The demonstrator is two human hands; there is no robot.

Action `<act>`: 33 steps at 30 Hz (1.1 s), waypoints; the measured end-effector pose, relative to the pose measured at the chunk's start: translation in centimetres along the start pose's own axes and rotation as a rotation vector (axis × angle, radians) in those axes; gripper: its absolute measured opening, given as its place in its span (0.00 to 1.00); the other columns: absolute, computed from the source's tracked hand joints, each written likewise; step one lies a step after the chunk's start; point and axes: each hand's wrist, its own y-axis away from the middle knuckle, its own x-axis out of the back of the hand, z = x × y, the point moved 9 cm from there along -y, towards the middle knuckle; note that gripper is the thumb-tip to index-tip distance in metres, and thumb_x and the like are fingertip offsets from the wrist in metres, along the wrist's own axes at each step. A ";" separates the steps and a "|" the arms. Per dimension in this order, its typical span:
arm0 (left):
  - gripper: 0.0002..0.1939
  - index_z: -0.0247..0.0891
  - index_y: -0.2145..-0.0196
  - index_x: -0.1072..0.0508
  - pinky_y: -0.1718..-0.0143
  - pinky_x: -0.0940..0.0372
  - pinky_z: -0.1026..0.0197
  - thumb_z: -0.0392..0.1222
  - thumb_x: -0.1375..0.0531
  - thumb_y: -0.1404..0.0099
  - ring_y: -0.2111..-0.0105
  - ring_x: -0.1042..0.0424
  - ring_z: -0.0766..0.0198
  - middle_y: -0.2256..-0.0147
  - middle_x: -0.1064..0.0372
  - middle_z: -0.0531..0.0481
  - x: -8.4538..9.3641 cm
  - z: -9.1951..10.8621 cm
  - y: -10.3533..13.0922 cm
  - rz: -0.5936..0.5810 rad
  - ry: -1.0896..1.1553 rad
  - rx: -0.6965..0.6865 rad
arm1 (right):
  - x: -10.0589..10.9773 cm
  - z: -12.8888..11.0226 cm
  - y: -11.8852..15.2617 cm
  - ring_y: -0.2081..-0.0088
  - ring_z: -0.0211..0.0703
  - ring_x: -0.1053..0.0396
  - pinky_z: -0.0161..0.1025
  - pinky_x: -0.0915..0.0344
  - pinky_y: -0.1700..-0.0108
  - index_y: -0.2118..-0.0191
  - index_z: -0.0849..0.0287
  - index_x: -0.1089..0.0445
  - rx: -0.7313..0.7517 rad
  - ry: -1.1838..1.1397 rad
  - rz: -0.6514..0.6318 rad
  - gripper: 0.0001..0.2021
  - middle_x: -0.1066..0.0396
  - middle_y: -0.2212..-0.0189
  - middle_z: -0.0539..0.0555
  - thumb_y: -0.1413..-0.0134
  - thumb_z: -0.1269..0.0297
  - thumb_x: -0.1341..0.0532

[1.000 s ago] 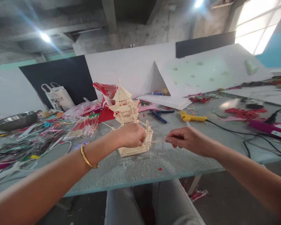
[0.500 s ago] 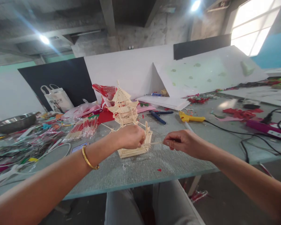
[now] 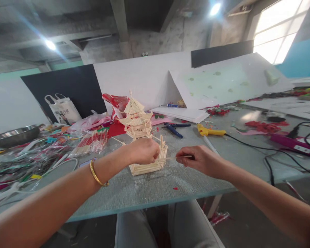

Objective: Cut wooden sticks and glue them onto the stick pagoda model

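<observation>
A tiered pagoda model (image 3: 138,125) made of thin pale wooden sticks stands upright on the table in front of me. My left hand (image 3: 147,151) is closed at the model's lower front right and covers part of it. Its fingertips face away, so what they hold is hidden. To the right, my right hand (image 3: 192,158) pinches a thin pale wooden stick (image 3: 172,158) between thumb and fingers. This stick lies roughly level and reaches left to the model's lower right side, near my left fingers. Whether its far end touches the model I cannot tell.
Behind lie blue-handled pliers (image 3: 174,129) and a yellow glue gun (image 3: 209,131) with a black cord. A purple power strip (image 3: 294,144) sits at right. Plastic-wrapped supplies (image 3: 90,141) and a metal bowl (image 3: 15,135) crowd the left. The table's front edge (image 3: 150,206) is close.
My right hand has moved slightly left, toward the model, with the stick still pinched. My left hand stays in almost the same place at the model.
</observation>
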 end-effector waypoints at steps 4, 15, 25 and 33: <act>0.08 0.36 0.75 0.24 0.76 0.47 0.65 0.29 0.43 0.50 0.76 0.33 0.66 0.77 0.27 0.51 0.2 0.1 0.2 0.010 0.013 -0.005 | -0.1 -0.6 -0.3 0.77 0.34 0.40 0.32 0.45 0.73 0.70 0.62 0.29 0.027 0.062 0.040 0.12 0.33 0.79 0.49 0.45 0.63 0.47; 0.10 0.36 0.72 0.23 0.74 0.45 0.65 0.30 0.44 0.47 0.75 0.31 0.67 0.75 0.26 0.50 0.9 -1.3 1.4 0.053 0.062 0.034 | -0.7 -1.3 -0.4 0.77 0.35 0.38 0.32 0.47 0.72 0.71 0.60 0.30 0.105 0.241 0.101 0.10 0.32 0.78 0.51 0.45 0.67 0.48; 0.09 0.35 0.74 0.24 0.73 0.43 0.67 0.31 0.45 0.46 0.75 0.31 0.68 0.76 0.26 0.51 1.6 -2.5 3.1 0.082 0.087 0.108 | -0.9 -1.4 -0.7 0.74 0.37 0.36 0.33 0.48 0.71 0.70 0.59 0.30 0.096 0.304 0.099 0.09 0.30 0.76 0.51 0.47 0.70 0.47; 0.09 0.36 0.74 0.25 0.73 0.44 0.67 0.31 0.45 0.46 0.76 0.32 0.69 0.76 0.27 0.51 0.8 -3.1 3.4 0.087 0.089 0.120 | -1.0 -1.3 -0.8 0.74 0.37 0.35 0.32 0.48 0.71 0.71 0.59 0.30 0.082 0.333 0.092 0.09 0.30 0.76 0.51 0.45 0.69 0.47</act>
